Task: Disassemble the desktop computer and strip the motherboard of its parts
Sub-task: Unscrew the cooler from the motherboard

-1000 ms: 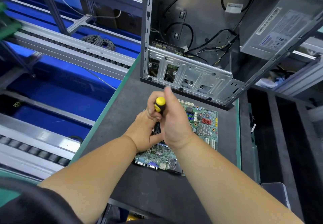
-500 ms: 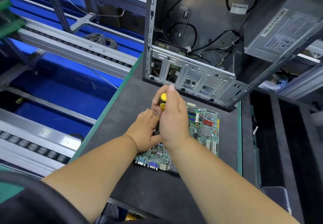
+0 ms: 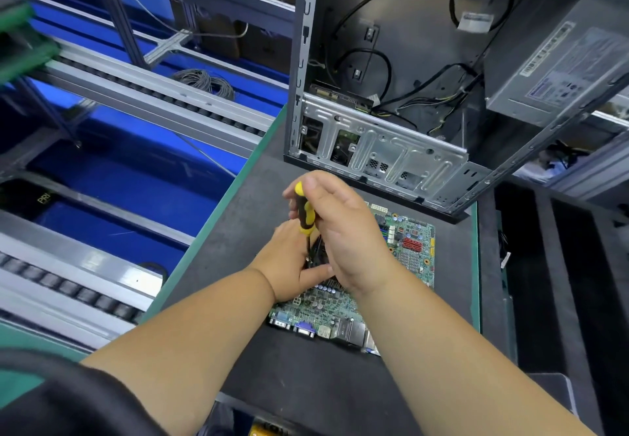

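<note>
The green printed-circuit motherboard (image 3: 354, 303) lay flat on the dark counter (image 3: 221, 231), directly beneath both hands. The right hand (image 3: 343, 231) gripped the yellow-and-black screwdriver (image 3: 304, 212) nearly upright (tip hidden); the left hand (image 3: 289, 262) grasped a dark part beside its shaft.

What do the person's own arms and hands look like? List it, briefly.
Left hand and right hand are bare: no gloves, rings or watch visible. Both forearms are bare too. A dark short sleeve shows at the left upper arm; the right sleeve is out of view.
</note>
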